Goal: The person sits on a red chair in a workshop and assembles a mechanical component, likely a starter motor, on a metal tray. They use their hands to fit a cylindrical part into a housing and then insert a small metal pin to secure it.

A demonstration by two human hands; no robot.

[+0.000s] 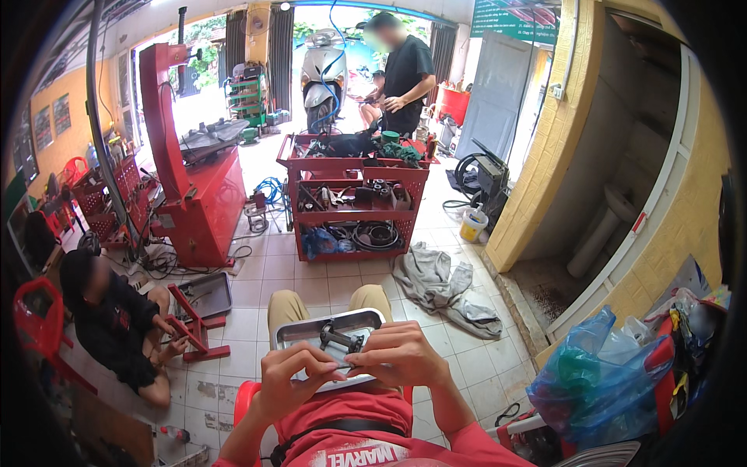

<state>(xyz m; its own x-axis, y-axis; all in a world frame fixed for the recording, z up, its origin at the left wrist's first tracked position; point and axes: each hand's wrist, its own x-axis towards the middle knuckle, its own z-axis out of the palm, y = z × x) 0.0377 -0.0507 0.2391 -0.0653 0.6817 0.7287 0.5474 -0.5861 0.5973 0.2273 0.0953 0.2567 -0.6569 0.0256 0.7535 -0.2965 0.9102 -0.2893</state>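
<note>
On my lap rests a shallow metal tray (292,335), its bright rim between my knees and my hands. A dark metal part with a short shaft and wider ends (334,336) shows over the tray, just beyond my fingertips. My left hand (299,367) is closed in a pinch, thumb and fingertips together. My right hand (401,352) pinches from the other side, and the fingertips of both hands nearly meet above the tray's near edge. A small, thin dark thing seems to be between them, too small to name. Whether the dark part touches the right fingers I cannot tell.
A red tool cart (354,257) with loaded shelves stands ahead. Grey cloth (443,288) lies on the tiles at the right, near a white bucket (473,224). Plastic bags (595,381) crowd the near right. One person (113,327) sits at left; another (405,78) stands behind the cart.
</note>
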